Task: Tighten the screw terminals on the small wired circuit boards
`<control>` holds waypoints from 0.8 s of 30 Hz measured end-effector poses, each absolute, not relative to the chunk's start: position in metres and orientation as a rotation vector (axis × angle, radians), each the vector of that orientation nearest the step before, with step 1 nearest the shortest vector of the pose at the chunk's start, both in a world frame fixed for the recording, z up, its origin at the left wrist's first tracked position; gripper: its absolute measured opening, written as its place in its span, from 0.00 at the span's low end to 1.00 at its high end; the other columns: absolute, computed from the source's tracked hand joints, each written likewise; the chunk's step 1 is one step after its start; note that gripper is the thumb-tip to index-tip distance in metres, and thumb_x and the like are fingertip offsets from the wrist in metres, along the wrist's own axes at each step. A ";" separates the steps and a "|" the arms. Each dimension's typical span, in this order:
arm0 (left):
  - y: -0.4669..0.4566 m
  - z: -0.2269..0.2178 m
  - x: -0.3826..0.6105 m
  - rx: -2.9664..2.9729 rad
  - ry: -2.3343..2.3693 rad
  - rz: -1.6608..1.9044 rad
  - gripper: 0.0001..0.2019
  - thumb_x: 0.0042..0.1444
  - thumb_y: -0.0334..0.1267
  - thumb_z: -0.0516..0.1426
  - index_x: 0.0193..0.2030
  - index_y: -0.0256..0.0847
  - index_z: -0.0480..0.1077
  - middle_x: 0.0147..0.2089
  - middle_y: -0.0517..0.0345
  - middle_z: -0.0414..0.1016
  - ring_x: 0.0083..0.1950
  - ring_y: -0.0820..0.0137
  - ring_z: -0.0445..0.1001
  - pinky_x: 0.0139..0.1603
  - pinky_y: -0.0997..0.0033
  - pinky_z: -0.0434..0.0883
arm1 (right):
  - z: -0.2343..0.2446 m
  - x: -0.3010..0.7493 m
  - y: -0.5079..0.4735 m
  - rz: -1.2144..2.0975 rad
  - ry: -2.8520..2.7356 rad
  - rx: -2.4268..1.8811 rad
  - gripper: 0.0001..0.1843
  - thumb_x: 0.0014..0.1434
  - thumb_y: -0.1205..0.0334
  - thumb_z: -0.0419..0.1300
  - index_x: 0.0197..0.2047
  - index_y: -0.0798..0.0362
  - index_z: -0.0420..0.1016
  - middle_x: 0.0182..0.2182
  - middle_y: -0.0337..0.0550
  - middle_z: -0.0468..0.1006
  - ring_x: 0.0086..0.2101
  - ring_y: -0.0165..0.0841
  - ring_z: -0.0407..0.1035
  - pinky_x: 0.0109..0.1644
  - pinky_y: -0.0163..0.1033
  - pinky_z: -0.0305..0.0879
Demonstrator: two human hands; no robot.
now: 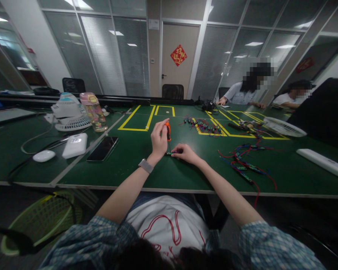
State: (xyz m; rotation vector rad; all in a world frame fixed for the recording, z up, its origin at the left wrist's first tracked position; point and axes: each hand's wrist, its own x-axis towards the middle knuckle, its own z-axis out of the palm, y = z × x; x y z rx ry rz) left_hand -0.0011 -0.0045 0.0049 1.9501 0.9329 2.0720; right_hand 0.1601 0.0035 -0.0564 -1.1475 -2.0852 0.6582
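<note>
My left hand (pixel 159 139) is closed around the orange and black handle of a screwdriver (pixel 168 132). The thin shaft points down at a small green circuit board (pixel 168 153) on the table, close in front of me. My right hand (pixel 186 153) pinches the right end of that board, its fingertips almost at the screwdriver's tip. Whether the tip touches a screw is too small to tell. To the right lies a loose string of wired green boards (pixel 243 167) with red and blue leads. Farther back is a heap of similar wired boards (pixel 204 126).
On the green table (pixel 135 168) at left lie a phone (pixel 103 148), a white power bank (pixel 74 145), a white case (pixel 44 156), a bottle (pixel 94 112) and a fan (pixel 70 114). A white bar (pixel 322 162) lies right. Two people sit at far right. A green basket (pixel 42 221) stands below.
</note>
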 end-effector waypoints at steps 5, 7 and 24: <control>-0.005 0.004 0.000 1.915 0.945 2.055 0.12 0.65 0.40 0.50 0.51 0.44 0.70 0.46 0.53 0.74 0.45 0.70 0.73 0.43 0.69 0.71 | -0.054 0.160 0.001 0.629 -2.096 -1.165 0.09 0.50 0.63 0.67 0.36 0.56 0.81 0.27 0.40 0.74 0.27 0.28 0.66 0.32 0.34 0.61; -0.005 0.005 0.000 1.917 0.969 2.061 0.11 0.64 0.40 0.52 0.49 0.44 0.71 0.43 0.54 0.72 0.40 0.71 0.71 0.39 0.72 0.70 | -0.054 0.159 0.001 0.607 -2.101 -1.167 0.09 0.50 0.63 0.67 0.36 0.55 0.81 0.28 0.41 0.75 0.27 0.28 0.66 0.33 0.34 0.60; -0.001 0.001 0.000 1.925 0.965 2.056 0.12 0.66 0.37 0.48 0.51 0.44 0.69 0.48 0.53 0.72 0.47 0.69 0.72 0.46 0.69 0.70 | -0.057 0.159 0.000 0.559 -2.105 -1.133 0.09 0.50 0.63 0.67 0.36 0.55 0.81 0.28 0.40 0.73 0.27 0.27 0.65 0.33 0.34 0.61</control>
